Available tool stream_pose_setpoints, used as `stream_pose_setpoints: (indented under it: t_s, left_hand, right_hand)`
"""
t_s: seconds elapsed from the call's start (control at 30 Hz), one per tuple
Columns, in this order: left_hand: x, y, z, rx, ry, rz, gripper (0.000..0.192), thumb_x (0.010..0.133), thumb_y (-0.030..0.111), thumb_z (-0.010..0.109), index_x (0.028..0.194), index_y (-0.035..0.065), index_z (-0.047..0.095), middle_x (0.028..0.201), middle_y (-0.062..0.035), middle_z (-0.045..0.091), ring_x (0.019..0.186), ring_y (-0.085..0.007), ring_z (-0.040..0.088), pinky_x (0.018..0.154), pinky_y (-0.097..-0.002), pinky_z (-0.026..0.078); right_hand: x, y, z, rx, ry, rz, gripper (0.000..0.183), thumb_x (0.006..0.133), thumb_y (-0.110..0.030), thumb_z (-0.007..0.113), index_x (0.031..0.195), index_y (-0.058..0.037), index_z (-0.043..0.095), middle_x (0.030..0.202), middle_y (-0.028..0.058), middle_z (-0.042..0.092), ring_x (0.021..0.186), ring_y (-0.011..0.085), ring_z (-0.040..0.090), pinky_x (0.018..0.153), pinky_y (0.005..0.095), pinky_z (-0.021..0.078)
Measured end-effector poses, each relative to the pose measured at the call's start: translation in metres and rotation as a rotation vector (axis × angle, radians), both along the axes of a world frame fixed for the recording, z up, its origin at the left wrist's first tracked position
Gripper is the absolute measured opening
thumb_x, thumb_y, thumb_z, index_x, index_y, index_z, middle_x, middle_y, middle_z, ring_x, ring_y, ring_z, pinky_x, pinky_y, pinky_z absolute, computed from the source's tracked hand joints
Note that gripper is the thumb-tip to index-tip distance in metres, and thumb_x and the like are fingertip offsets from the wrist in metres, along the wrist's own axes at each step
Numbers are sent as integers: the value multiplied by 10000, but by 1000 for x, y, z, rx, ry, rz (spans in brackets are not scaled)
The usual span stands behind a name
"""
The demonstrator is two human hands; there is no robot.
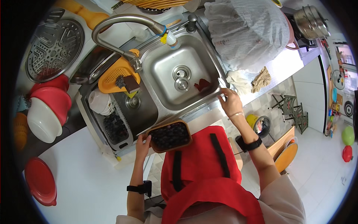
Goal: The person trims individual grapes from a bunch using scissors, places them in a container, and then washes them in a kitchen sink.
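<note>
My left hand (143,145) grips the left end of a rectangular, brown-rimmed container (190,139) by the sink's front edge. Small dark round fruits, grapes or similar (170,135), fill it. My right hand (231,103) is at the right front corner of the steel sink (156,70), with thumb and forefinger apart. A small pale thing (221,83) shows just beyond its fingertips; whether the hand touches it is unclear. In the basin, a loose round drain strainer (181,84) lies beside the drain (181,72). A dark red patch (202,84), perhaps a reflection, shows nearby.
In the left basin, a grey draining basket (123,126) holds dark fruits and white bowls (100,102). An orange strainer (112,75) carries a scouring pad and sponge. The curved faucet (125,18) arches overhead. Cloths (260,79) and a grey-covered object (246,33) occupy the right counter.
</note>
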State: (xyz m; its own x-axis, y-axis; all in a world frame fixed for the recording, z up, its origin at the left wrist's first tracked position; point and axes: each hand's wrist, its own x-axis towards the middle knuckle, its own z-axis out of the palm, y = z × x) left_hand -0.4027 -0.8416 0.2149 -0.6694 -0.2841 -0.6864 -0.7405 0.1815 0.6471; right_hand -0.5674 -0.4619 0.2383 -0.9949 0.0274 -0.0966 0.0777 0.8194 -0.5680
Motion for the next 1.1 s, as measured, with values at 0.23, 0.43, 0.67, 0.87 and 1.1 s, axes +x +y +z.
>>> stream_pose_setpoints:
  t_s: [0.23, 0.43, 0.67, 0.87, 1.1]
  left_hand:
    - [-5, -19, -5, -131, 36, -156, 280, 860, 263, 595, 943, 3, 535, 894, -96, 609, 780, -173, 603, 694, -285, 477]
    - [-41, -1, 19, -107, -23, -266, 257, 851, 219, 615, 963, 1, 539, 898, -98, 619, 821, -175, 619, 714, -280, 468]
    - [-35, -9, 30, -84, -61, -222, 237, 855, 170, 603, 993, -4, 522, 943, -107, 609, 828, -162, 608, 720, -265, 465]
    - [-36, -8, 28, -70, -83, -222, 236, 861, 170, 596, 1005, -3, 524, 913, -85, 608, 826, -149, 593, 726, -261, 455]
    - [-34, -11, 27, -83, -62, -226, 225, 884, 186, 564, 1013, 3, 538, 898, -64, 602, 853, -133, 574, 752, -257, 441]
  right_hand:
    - [-86, -108, -97, -82, -275, 119, 176, 777, -234, 584, 867, -116, 680, 881, 169, 644, 823, 332, 624, 773, 394, 501]
    - [-144, -135, -215, 281, -496, 280, 237, 794, -180, 520, 941, -60, 661, 1021, 121, 626, 964, 311, 586, 881, 377, 437]
    - [-150, -167, -208, 265, -755, 402, 377, 799, -161, 501, 1148, -26, 549, 1342, 112, 401, 1231, 302, 379, 968, 418, 356]
    - [-153, -173, -217, 196, -897, 372, 485, 816, -207, 504, 1261, -28, 432, 1398, 105, 327, 1262, 306, 351, 1002, 412, 321]
    - [-142, -159, -233, 315, -773, 352, 467, 801, -288, 551, 1191, -34, 513, 1254, 163, 495, 1206, 303, 433, 966, 379, 380]
